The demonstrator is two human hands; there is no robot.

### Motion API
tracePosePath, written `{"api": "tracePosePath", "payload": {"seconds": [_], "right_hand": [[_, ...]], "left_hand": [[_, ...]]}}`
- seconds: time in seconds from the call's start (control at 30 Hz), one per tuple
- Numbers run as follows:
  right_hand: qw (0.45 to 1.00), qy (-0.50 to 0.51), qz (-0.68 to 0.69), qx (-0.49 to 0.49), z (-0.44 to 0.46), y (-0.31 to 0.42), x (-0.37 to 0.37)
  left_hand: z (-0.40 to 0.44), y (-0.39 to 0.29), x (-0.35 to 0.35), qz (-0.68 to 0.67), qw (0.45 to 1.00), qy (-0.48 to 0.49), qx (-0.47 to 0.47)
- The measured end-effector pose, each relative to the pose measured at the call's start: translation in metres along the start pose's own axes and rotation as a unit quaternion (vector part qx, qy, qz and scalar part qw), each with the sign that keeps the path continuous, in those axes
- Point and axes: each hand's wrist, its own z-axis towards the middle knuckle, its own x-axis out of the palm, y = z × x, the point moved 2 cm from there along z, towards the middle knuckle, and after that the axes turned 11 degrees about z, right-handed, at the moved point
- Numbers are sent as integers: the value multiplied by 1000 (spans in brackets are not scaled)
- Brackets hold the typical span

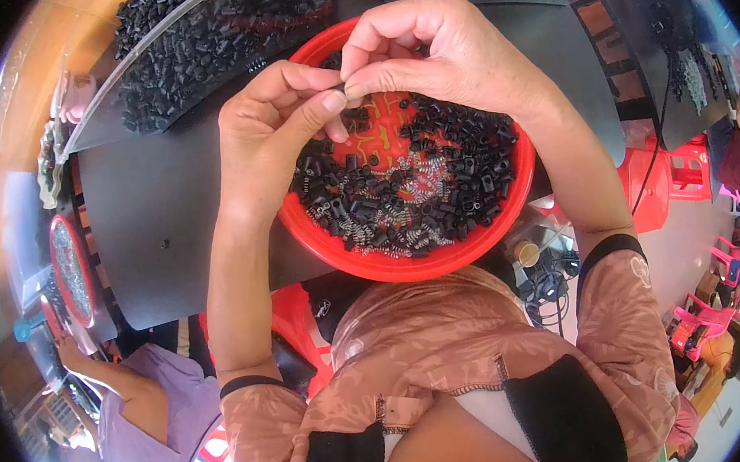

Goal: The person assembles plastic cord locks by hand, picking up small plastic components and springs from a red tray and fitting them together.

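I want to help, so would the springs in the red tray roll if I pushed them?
The springs might roll a little, since they look round and coiled. They're probably light, being so small. But they'd likely snag or bump, because they're heaped among black bits in the tray.

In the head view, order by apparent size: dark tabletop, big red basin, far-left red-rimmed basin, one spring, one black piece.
1. Dark tabletop
2. Big red basin
3. Far-left red-rimmed basin
Smallest: spring and black piece, too alike to rank.
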Motion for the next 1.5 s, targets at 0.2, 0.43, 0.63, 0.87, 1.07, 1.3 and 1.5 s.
{"api": "tracePosePath", "payload": {"seconds": [0.2,0.43,0.63,0.87,1.07,1.3,1.5], "right_hand": [[995,-56,-75,32,1,-9,-6],[945,26,-325,-24,-4,-15,-4],[921,30,-389,-10,-5,-17,-1],[922,26,-385,8,-4,-15,-1],[922,-6,-386,-33,-4,-15,-6],[923,41,-383,-3,-5,-15,-1],[921,47,-385,26,-4,-17,3]], "left_hand": [[1,-2,-3,-78,997,-24,12],[3,0,-7,-104,993,-51,20],[3,1,-7,-114,992,-44,13],[2,0,-7,-130,991,-38,9],[1,-1,-8,-127,991,-41,8],[2,-1,-8,-122,992,-44,6],[1,-2,-8,-128,991,-36,5]]}}
